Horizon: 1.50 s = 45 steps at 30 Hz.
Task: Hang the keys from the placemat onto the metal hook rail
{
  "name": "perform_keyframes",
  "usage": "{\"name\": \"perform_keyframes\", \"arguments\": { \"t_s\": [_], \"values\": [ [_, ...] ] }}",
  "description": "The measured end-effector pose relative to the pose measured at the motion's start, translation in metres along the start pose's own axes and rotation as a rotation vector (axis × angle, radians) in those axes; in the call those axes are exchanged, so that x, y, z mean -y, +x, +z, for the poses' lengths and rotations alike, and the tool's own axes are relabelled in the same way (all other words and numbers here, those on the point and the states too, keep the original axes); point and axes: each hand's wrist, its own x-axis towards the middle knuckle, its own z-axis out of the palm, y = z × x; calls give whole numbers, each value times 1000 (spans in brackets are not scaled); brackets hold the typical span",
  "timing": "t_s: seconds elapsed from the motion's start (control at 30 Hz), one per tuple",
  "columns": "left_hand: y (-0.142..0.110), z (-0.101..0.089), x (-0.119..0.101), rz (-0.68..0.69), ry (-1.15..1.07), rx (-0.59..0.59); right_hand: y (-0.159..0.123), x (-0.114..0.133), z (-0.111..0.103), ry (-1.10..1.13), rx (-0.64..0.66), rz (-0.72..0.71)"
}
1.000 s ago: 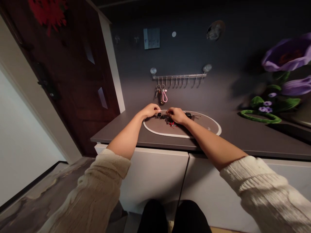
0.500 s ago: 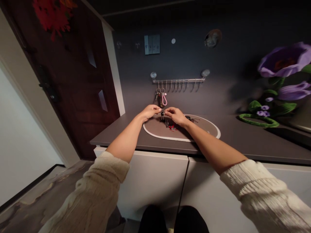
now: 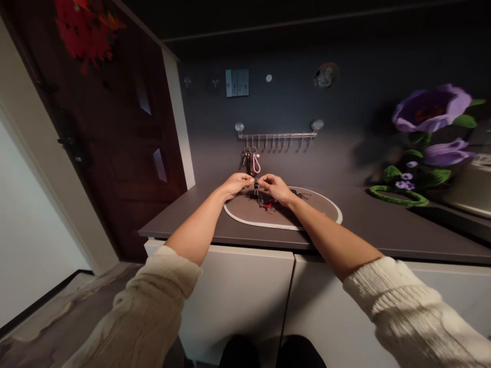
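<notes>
Over an oval mat (image 3: pixel 245 221) with a pale rim, my two hands meet fingertip to fingertip. Between them hangs a small bunch of keys (image 3: pixel 256 191), dark at the top with metal parts pointing down. My left hand (image 3: pixel 236 185) pinches it from the left, thumb and finger closed. From the right, my right hand (image 3: pixel 278 188) pinches at its top with bent fingers. The ring itself is too small to make out clearly. Below my right hand, another set of keys (image 3: pixel 261 202) and a red cord-like item (image 3: pixel 269 207) lie on the mat.
A clear hook rail (image 3: pixel 278 136) is stuck to the dark wall, with keys and a pink strap (image 3: pixel 256 163) hanging at its left end. Dark stringy things (image 3: pixel 301 194) lie on the mat's right. Purple flowers (image 3: pixel 431 110) stand right on the counter (image 3: pixel 360 225). A door (image 3: pixel 126 168) is left.
The view has tilted upward a little, so the scene sits lower. My hands stay together at the keys, with the fingertips slightly closer.
</notes>
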Motion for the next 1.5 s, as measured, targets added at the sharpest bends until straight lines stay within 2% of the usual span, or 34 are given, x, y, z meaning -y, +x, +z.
{"name": "perform_keyframes", "arguments": {
  "t_s": [0.27,0.5,0.73,1.13,1.5],
  "values": [
    [2,1,5,31,6,9,1,-4,-1,-19,2,-25],
    [0,5,4,24,21,-36,4,-8,-6,-22,-40,-74],
    [-3,9,3,2,138,-111,10,-6,-10,91,-107,20],
    [0,12,9,63,238,-170,44,19,-19,253,-194,118],
    [5,11,15,60,305,-188,84,43,-22,176,-304,167]
  ]
}}
